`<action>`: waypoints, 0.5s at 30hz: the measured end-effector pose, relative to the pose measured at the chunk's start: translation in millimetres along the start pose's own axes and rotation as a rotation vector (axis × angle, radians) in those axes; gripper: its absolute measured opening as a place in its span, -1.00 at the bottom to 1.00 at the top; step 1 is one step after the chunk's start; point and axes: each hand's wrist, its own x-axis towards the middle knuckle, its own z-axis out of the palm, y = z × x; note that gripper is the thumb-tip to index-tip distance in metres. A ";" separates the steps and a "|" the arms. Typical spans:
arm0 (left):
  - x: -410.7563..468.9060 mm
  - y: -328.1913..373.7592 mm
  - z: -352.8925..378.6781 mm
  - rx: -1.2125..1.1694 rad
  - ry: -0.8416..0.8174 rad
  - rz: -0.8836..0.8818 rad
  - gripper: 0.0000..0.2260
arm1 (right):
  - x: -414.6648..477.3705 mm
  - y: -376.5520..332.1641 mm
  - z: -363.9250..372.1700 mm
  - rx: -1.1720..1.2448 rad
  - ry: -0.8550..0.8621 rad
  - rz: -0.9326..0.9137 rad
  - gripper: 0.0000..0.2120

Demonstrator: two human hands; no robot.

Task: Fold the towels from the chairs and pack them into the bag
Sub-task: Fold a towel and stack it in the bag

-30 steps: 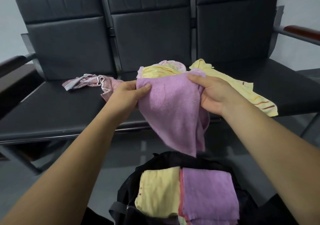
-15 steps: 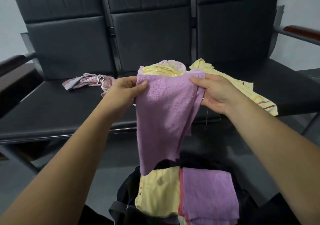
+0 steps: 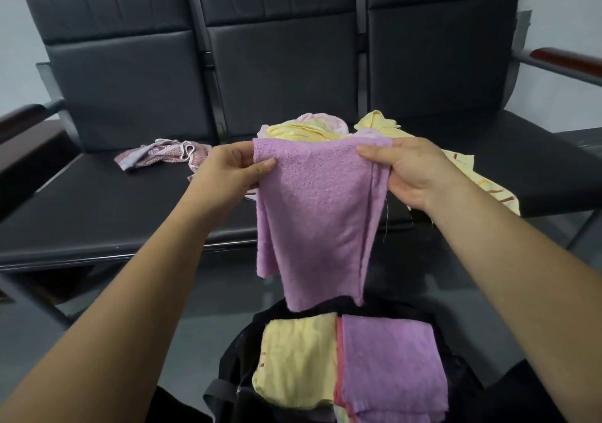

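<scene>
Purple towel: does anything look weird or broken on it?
Yes. A thin dark loose thread dangles from the right edge of the fluffy purple terry towel, just below the right hand that pinches it, so that hem looks frayed.

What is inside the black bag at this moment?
On top in the black bag lie a folded yellow towel and, to its right, a folded purple towel, with a pink edge between. Anything below them is covered.
</scene>
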 end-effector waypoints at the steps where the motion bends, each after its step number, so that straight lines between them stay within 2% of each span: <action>1: -0.7 1.2 0.8 0.043 0.016 0.011 -0.83 | 0.2 1.6 -0.6 -0.097 0.046 -0.052 -0.80; 4: -2.4 1.9 3.1 0.065 0.087 0.032 -0.88 | 1.2 5.7 0.2 -0.247 0.085 -0.172 -0.84; 9: -4.8 4.6 4.7 -0.040 0.146 0.044 -0.87 | -5.1 -1.5 4.1 -0.285 0.063 -0.246 -0.86; 15: -2.9 0.8 6.6 -0.021 0.210 0.059 -0.86 | -0.3 4.4 3.4 -0.311 0.089 -0.314 -0.85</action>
